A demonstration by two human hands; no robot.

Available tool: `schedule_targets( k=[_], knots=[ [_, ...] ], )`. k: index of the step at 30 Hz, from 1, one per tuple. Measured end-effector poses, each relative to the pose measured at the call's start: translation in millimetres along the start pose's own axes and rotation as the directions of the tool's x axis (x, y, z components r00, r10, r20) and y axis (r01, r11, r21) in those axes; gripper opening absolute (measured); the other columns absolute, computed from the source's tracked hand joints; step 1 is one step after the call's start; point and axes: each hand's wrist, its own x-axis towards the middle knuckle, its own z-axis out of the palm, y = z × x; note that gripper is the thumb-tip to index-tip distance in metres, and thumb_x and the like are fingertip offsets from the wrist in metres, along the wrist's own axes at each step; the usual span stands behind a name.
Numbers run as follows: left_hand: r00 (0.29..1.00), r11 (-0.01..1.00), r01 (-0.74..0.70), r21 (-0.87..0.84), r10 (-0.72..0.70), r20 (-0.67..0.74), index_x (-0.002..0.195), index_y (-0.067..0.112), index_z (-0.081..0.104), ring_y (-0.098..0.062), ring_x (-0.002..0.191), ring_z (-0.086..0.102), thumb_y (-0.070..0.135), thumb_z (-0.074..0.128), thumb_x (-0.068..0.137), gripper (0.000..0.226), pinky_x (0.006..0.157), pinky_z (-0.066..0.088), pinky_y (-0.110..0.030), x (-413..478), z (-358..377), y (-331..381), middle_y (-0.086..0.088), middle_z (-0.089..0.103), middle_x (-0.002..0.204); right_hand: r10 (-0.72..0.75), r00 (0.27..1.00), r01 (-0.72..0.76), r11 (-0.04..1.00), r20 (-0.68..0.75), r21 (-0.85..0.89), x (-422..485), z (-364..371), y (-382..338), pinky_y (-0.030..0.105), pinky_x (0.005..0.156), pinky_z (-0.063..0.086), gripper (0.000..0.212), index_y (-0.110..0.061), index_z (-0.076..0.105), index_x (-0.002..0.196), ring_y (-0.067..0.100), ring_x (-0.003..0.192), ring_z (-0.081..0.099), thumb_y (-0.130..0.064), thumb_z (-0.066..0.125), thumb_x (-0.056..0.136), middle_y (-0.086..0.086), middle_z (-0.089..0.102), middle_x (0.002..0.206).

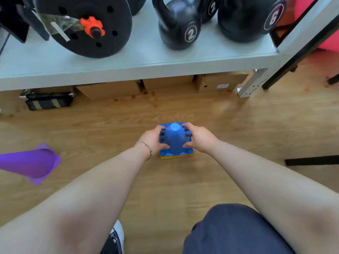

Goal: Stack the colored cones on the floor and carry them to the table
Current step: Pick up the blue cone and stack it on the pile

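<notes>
Fingers [187, 133] of both hands wrap the blue cone [175, 142] atop our floor stack; purple cone [31, 163] lies apart, unstacked; surface [139, 57] carry pending.

Blue cone [175, 142] topmost, paler blue at its flat tip; thin yellow and orange base edges [176, 157] showing beneath. Purple cone [31, 163] on its side. Light wood-grain floor [128, 125] with darker brown spots. Pale grey-white table [128, 63]. Black kettlebells [178, 24] with white ringed numerals. Black weight plate [88, 24] with bright orange collar [92, 27]. Brown cardboard boxes [110, 91]. Black bag [48, 103] with tan stripes. Silver bracelet [146, 146]. Navy trousers [234, 231]. Dark shoe [115, 239], white toe.
</notes>
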Motion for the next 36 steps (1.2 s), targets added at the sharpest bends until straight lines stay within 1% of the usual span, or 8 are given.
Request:
schedule_targets(
  k=[7, 16, 21, 24, 26, 29, 32, 36],
  knots=[
    [0.998, 0.998, 0.047, 0.029, -0.048, 0.051, 0.137, 0.026, 0.044, -0.021, 0.108, 0.064, 0.025, 0.083, 0.068, 0.079, 0.097, 0.05, -0.038, 10, 1, -3, -0.002, 0.061, 0.129, 0.041, 0.999, -0.042, 0.998, 0.026, 0.037, 7, 12, 4, 0.043, 0.095, 0.051, 0.081, -0.021, 0.041, 0.14, 0.03, 0.115, 0.062, -0.027, 0.084, 0.072, 0.01, 0.063, 0.129],
    [0.998, 0.993, 0.062, 0.101, -0.061, -0.01, 0.134, 0.027, 0.045, -0.022, 0.104, 0.064, 0.029, 0.08, 0.069, 0.074, 0.09, 0.051, -0.033, 7, 9, -3, -0.001, 0.062, 0.126, 0.047, 0.997, -0.048, 0.998, 0.057, 0.027, 10, 8, 2, 0.045, 0.094, 0.052, 0.082, -0.021, 0.04, 0.14, 0.031, 0.113, 0.063, -0.027, 0.085, 0.072, 0.011, 0.063, 0.128],
    [1.0, 0.955, 0.018, 0.297, -0.021, 0.009, 0.139, 0.025, 0.036, -0.028, 0.102, 0.061, 0.038, 0.071, 0.078, 0.072, 0.079, 0.048, -0.032, 3, 8, -1, -0.005, 0.061, 0.125, 0.021, 0.998, -0.01, 0.981, 0.051, -0.196, 7, 7, 2, 0.04, 0.084, 0.051, 0.084, -0.025, 0.033, 0.145, 0.034, 0.109, 0.06, -0.04, 0.079, 0.076, 0.013, 0.059, 0.124],
    [1.0, 0.913, 0.016, 0.408, -0.023, 0.013, 0.145, 0.022, 0.026, -0.031, 0.115, 0.055, 0.042, 0.067, 0.081, 0.078, 0.089, 0.048, -0.04, 0, 6, -2, -0.009, 0.052, 0.135, -0.029, 1.0, 0.031, 0.939, 0.01, -0.342, 0, 2, 5, 0.041, 0.087, 0.049, 0.086, -0.029, 0.027, 0.149, 0.033, 0.116, 0.056, -0.047, 0.074, 0.079, 0.009, 0.051, 0.135],
    [0.999, 0.871, 0.044, 0.489, -0.03, -0.037, 0.146, 0.023, 0.022, -0.032, 0.123, 0.049, 0.046, 0.063, 0.084, 0.078, 0.096, 0.044, -0.043, -5, 2, -2, -0.009, 0.045, 0.142, -0.128, 0.989, 0.079, 0.875, -0.07, -0.478, -5, -5, 8, 0.043, 0.098, 0.045, 0.086, -0.028, 0.026, 0.15, 0.032, 0.123, 0.051, -0.051, 0.071, 0.08, 0.007, 0.049, 0.139],
    [0.982, 0.75, 0.098, 0.655, 0.032, -0.184, 0.147, 0.023, 0.02, -0.031, 0.137, 0.034, 0.053, 0.05, 0.089, 0.072, 0.112, 0.027, -0.049, -13, -5, 0, -0.009, 0.038, 0.149, -0.246, 0.952, 0.101, 0.813, -0.182, -0.573, -11, -20, 7, 0.047, 0.114, 0.031, 0.082, -0.026, 0.026, 0.151, 0.032, 0.137, 0.038, -0.049, 0.067, 0.083, 0.009, 0.044, 0.145],
    [0.941, 0.7, 0.165, 0.695, 0.099, -0.323, 0.147, 0.023, 0.02, -0.03, 0.145, 0.021, 0.055, 0.044, 0.09, 0.069, 0.117, 0.015, -0.052, -26, -18, 4, -0.008, 0.031, 0.154, -0.294, 0.918, 0.088, 0.806, -0.267, -0.586, -16, -39, -4, 0.048, 0.118, 0.024, 0.08, -0.025, 0.025, 0.152, 0.033, 0.144, 0.029, -0.047, 0.065, 0.086, 0.012, 0.038, 0.151],
    [0.881, 0.682, 0.254, 0.686, 0.129, -0.455, 0.146, 0.023, 0.024, -0.03, 0.144, 0.021, 0.057, 0.043, 0.089, 0.069, 0.116, 0.016, -0.054, -53, -39, 13, -0.008, 0.032, 0.153, -0.346, 0.869, 0.091, 0.813, -0.353, -0.575, -25, -65, -32, 0.048, 0.12, 0.021, 0.078, -0.024, 0.023, 0.153, 0.032, 0.147, 0.026, -0.051, 0.058, 0.089, 0.011, 0.035, 0.155]
  ],
)
